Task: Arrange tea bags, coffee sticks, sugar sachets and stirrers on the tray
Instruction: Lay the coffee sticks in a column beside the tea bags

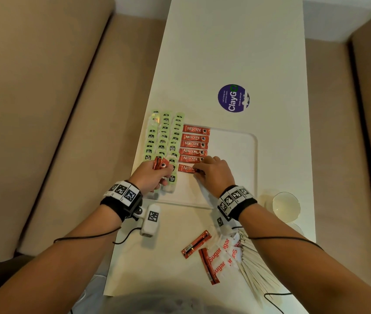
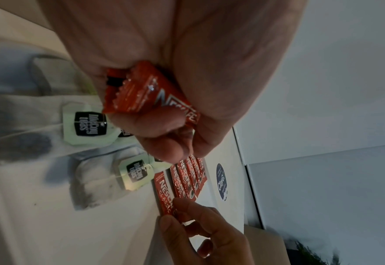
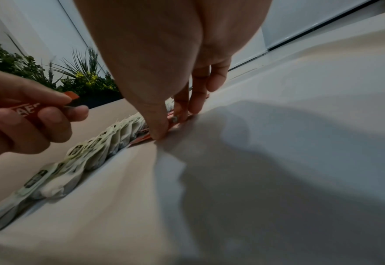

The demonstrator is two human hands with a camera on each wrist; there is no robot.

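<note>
The white tray (image 1: 255, 155) holds three rows of green-tagged tea bags (image 1: 164, 137) on its left side. Beside them lies a column of several red coffee sticks (image 1: 195, 145). My right hand (image 1: 211, 172) pinches the right end of the nearest coffee stick (image 1: 186, 168), which lies flat on the tray; in the right wrist view thumb and fingers (image 3: 159, 132) press down at it. My left hand (image 1: 155, 173) hovers over the near tea bags and grips a small bundle of coffee sticks (image 2: 150, 93).
Near me on the white table lie two loose coffee sticks (image 1: 196, 244), a heap of sugar sachets (image 1: 223, 257) and a fan of wooden stirrers (image 1: 255, 270). A glass cup (image 1: 286, 206) stands right of the tray. A purple sticker (image 1: 233, 98) lies beyond it.
</note>
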